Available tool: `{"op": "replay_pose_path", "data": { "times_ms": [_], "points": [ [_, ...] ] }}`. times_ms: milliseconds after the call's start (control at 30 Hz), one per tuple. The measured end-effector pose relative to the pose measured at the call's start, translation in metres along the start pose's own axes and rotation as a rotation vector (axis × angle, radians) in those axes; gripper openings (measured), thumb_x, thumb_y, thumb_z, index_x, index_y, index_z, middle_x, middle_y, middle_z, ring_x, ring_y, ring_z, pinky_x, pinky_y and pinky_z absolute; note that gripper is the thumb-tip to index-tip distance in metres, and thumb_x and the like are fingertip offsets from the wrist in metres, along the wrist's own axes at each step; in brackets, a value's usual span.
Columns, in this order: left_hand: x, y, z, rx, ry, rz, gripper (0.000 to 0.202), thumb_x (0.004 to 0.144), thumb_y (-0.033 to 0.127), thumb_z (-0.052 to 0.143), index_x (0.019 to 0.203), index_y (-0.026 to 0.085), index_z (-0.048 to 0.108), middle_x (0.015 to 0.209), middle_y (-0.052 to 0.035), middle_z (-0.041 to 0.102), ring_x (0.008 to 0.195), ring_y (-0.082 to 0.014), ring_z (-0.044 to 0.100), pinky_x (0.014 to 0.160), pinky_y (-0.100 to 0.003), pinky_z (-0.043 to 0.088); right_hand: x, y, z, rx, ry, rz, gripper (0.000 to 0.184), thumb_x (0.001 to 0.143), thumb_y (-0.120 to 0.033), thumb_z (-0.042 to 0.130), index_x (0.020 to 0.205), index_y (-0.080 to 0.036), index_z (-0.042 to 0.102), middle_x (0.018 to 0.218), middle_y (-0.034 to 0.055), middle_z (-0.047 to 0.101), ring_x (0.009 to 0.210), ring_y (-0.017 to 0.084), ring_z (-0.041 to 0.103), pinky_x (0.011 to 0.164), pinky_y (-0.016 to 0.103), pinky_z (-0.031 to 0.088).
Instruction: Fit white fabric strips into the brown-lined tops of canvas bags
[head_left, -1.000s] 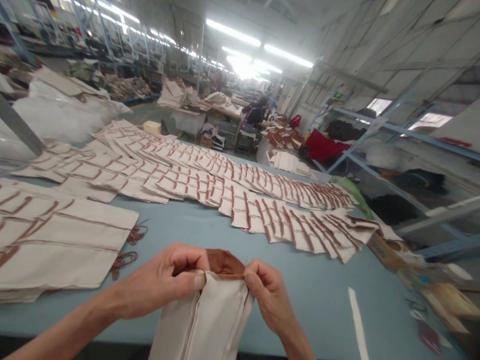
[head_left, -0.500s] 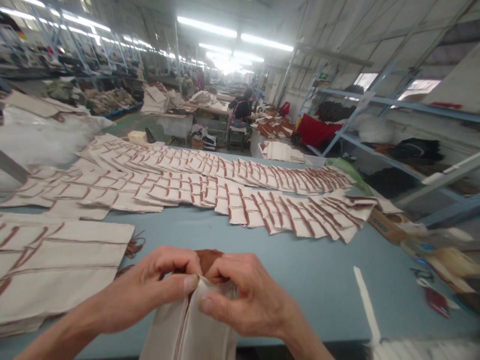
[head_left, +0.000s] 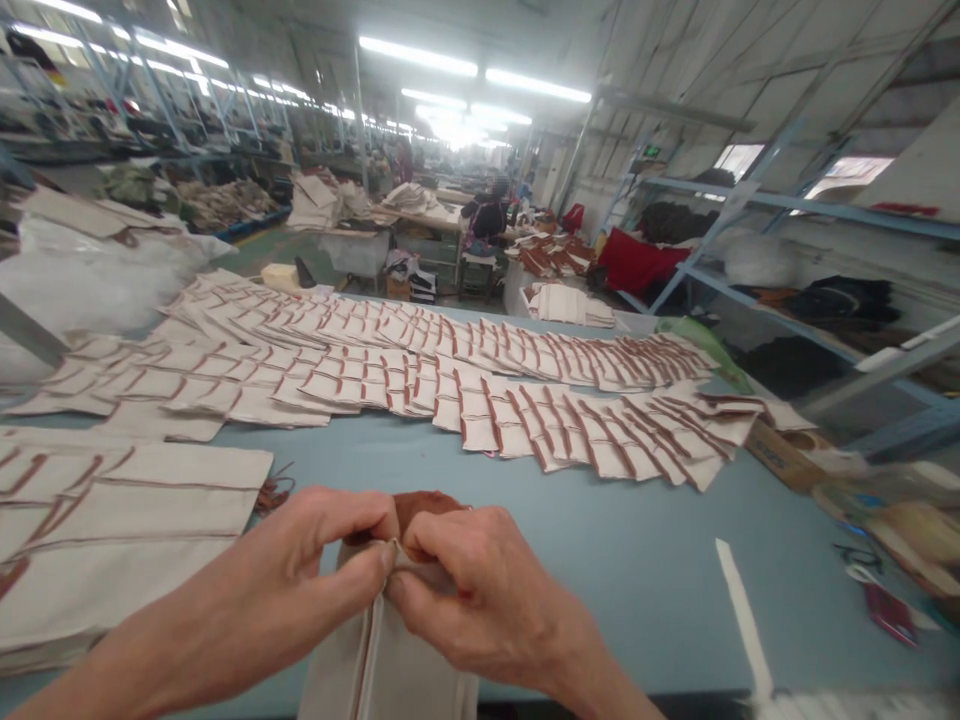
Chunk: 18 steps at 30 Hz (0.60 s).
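Observation:
A cream fabric piece (head_left: 420,665) with a brown-edged seam down its middle lies under both hands at the table's front edge. Its far end shows a brown lining or flap (head_left: 426,505). My left hand (head_left: 322,560) pinches the top of the seam between thumb and forefinger. Right beside it, my right hand (head_left: 480,590) grips the same edge, thumb in front and curled fingers behind. The fingertips of the two hands almost meet at the seam. What lies behind the fingers is hidden.
Similar sewn cream pieces (head_left: 150,500) are stacked at left. Two long overlapping rows of brown-trimmed pieces (head_left: 525,410) cross the blue table (head_left: 622,560). A pale strip (head_left: 742,620) and a dark red object (head_left: 890,612) lie at right. A person (head_left: 486,215) sits farther back.
My right thumb has shifted up and closer to the left fingertips at the seam. The fabric's top edge is pinched more tightly together. The view has moved slightly.

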<state>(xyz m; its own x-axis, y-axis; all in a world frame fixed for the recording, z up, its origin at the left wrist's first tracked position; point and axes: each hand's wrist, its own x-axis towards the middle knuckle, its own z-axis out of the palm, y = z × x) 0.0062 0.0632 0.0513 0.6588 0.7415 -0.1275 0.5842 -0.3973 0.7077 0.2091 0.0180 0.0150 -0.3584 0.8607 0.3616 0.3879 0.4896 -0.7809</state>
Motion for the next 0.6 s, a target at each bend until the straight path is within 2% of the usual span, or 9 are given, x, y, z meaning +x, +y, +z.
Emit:
{"op": "replay_pose_path", "data": {
  "times_ms": [67, 233, 300, 433, 500, 600],
  "points": [
    [0.003, 0.001, 0.006, -0.001, 0.035, -0.006, 0.03, 0.095, 0.037, 0.042, 0.071, 0.024, 0.053, 0.071, 0.0037, 0.064, 0.07, -0.0181, 0.061, 0.064, -0.027, 0.043, -0.001, 0.0, 0.001, -0.067, 0.017, 0.044, 0.032, 0.087, -0.018, 0.06, 0.073, -0.025, 0.033, 0.067, -0.0058, 0.046, 0.06, 0.012, 0.04, 0.062, 0.029, 0.024],
    [0.003, -0.002, 0.024, -0.017, 0.118, -0.034, 0.04, 0.104, 0.048, 0.036, 0.085, 0.024, 0.062, 0.089, -0.0015, 0.075, 0.088, -0.0224, 0.071, 0.083, -0.031, 0.055, -0.009, 0.002, 0.002, -0.133, 0.068, 0.2, 0.033, 0.09, -0.021, 0.064, 0.07, -0.024, 0.037, 0.063, -0.0057, 0.045, 0.06, 0.013, 0.038, 0.062, 0.031, 0.02],
    [0.002, -0.007, 0.026, -0.031, 0.093, -0.006, 0.041, 0.107, 0.051, 0.039, 0.088, 0.024, 0.064, 0.087, 0.0005, 0.072, 0.085, -0.0201, 0.07, 0.08, -0.028, 0.055, -0.013, 0.007, -0.001, -0.052, 0.042, 0.233, 0.034, 0.091, -0.024, 0.066, 0.069, -0.023, 0.041, 0.063, -0.0065, 0.045, 0.06, 0.012, 0.04, 0.062, 0.03, 0.022],
    [0.002, -0.017, 0.021, -0.09, -0.027, 0.065, 0.045, 0.109, 0.057, 0.045, 0.081, 0.024, 0.059, 0.077, 0.0041, 0.06, 0.071, -0.0158, 0.059, 0.064, -0.023, 0.048, -0.019, 0.02, -0.008, 0.195, -0.083, 0.245, 0.028, 0.092, -0.034, 0.075, 0.074, -0.022, 0.056, 0.068, -0.0069, 0.053, 0.064, 0.011, 0.048, 0.063, 0.025, 0.031],
    [0.001, -0.025, 0.02, -0.111, -0.073, 0.074, 0.047, 0.109, 0.06, 0.045, 0.081, 0.024, 0.058, 0.079, 0.0036, 0.061, 0.073, -0.016, 0.059, 0.064, -0.023, 0.047, -0.021, 0.023, -0.009, 0.232, -0.099, 0.255, 0.028, 0.091, -0.036, 0.075, 0.075, -0.022, 0.058, 0.069, -0.0069, 0.054, 0.065, 0.011, 0.049, 0.062, 0.024, 0.032],
    [-0.009, -0.04, 0.024, -0.068, -0.104, 0.059, 0.046, 0.112, 0.058, 0.046, 0.085, 0.023, 0.058, 0.086, 0.0027, 0.065, 0.08, -0.016, 0.061, 0.069, -0.023, 0.047, -0.022, 0.017, -0.008, 0.17, -0.087, 0.231, 0.027, 0.09, -0.033, 0.073, 0.074, -0.023, 0.054, 0.068, -0.0072, 0.052, 0.063, 0.011, 0.048, 0.061, 0.025, 0.03]
  ]
}}
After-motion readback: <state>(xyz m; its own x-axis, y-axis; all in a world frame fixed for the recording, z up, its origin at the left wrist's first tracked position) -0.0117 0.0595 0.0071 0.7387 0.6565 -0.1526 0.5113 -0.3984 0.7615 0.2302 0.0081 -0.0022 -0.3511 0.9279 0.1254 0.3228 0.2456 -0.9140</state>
